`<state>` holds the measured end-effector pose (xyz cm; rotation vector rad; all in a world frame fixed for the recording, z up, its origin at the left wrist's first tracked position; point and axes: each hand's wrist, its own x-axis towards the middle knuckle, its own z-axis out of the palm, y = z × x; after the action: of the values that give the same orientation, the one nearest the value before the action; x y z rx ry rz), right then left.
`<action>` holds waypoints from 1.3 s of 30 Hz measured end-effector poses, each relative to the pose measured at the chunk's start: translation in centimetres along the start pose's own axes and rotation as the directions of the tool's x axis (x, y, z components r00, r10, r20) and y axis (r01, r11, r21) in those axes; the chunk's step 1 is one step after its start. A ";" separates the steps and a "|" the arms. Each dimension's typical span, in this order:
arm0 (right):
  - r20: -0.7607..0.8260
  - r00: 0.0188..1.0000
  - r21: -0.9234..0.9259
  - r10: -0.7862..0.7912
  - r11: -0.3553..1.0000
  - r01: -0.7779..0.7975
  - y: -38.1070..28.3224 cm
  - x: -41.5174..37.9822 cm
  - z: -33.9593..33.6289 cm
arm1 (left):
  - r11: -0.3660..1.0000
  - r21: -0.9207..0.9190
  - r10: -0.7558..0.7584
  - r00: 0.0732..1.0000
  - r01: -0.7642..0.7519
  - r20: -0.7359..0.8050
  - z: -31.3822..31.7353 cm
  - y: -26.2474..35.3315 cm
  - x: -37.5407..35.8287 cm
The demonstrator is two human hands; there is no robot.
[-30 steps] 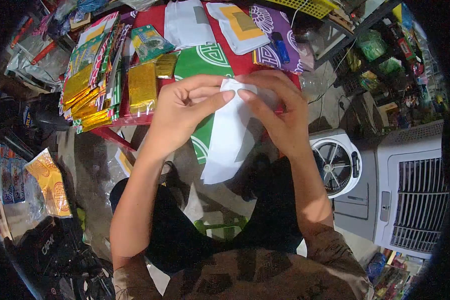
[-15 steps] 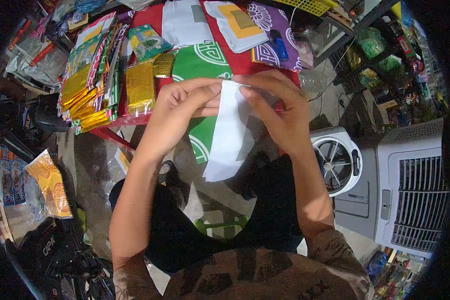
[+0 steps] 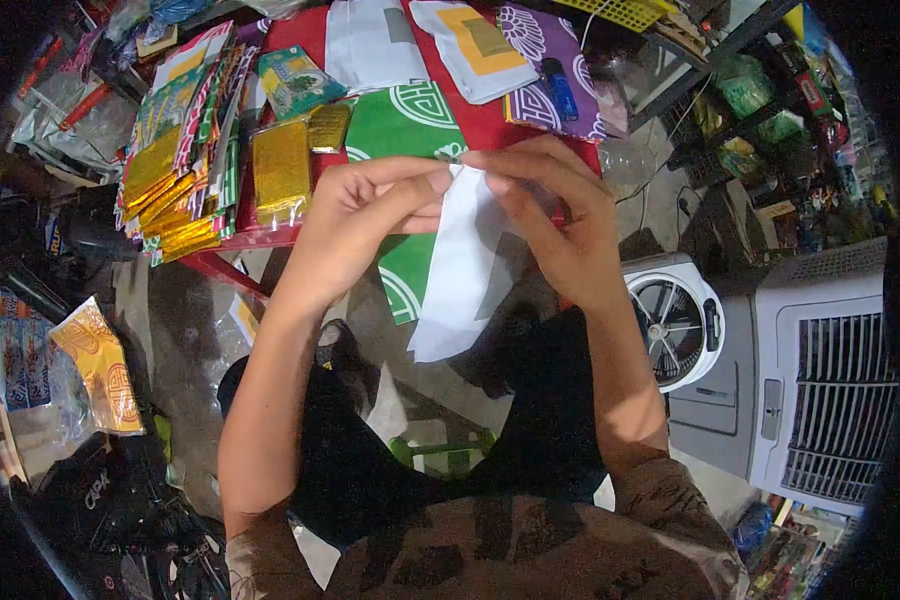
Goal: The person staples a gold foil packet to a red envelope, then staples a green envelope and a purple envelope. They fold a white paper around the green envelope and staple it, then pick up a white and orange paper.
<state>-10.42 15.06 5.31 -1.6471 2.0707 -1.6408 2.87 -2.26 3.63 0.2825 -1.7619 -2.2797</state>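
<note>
- Cluttered stall floor all round, low red table [image 3: 470, 125] up front w/ paper goods spread over it.
- Left hand [image 3: 355, 225] up over the table's near edge, thumb and forefinger pinched shut on the top-left corner of a white paper sheet [image 3: 460, 275]; other fingers curled in.
- Right hand [image 3: 555, 215] opposite, fingertips closed on the sheet's top-right edge, fingers bent over it.
- Sheet hangs down from both grips, between the forearms, lower end free above the lap; it overlaps a green printed sheet [image 3: 405, 125] that drapes off the table behind it.
- Can't tell if the white piece is one layer or folded.
- Gold foil packs [image 3: 282, 170] sit left of the hands, nr a fanned stack of coloured papers [image 3: 180, 130].
- Purple patterned sheet [image 3: 555, 70] w/ a blue lighter [image 3: 560, 90] on it, just beyond the right hand.
- White fan [image 3: 670, 320] on the floor at right, beside a grey air cooler [image 3: 830, 380].
- Yellow printed bag [image 3: 95, 365] lies well off to the left.
</note>
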 end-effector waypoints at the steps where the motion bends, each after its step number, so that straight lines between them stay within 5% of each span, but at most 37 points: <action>1: -0.003 1.000 0.005 0.004 1.000 -0.004 0.0 0.0 0.1 | 1.000 -0.007 -0.004 1.000 0.004 0.008 -0.1 -0.1 0.1; 14: -0.023 0.987 -0.178 -0.160 0.972 0.153 0.2 -0.1 0.2 | 0.999 -0.039 -0.011 1.000 0.011 -0.001 -0.2 -0.4 0.1; 35: -0.074 0.987 -0.210 -0.144 0.970 0.125 0.3 -0.2 0.6 | 1.000 -0.010 -0.017 1.000 0.017 -0.015 0.1 0.0 -0.1; 39: -0.135 0.991 -0.075 -0.010 0.997 0.000 0.7 -0.2 0.7 | 1.000 -0.015 -0.008 1.000 0.007 -0.030 0.1 -0.2 0.0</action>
<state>-10.45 14.61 4.40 -1.6054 2.2178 -1.7440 2.85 -2.11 3.43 0.3197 -1.7314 -2.2806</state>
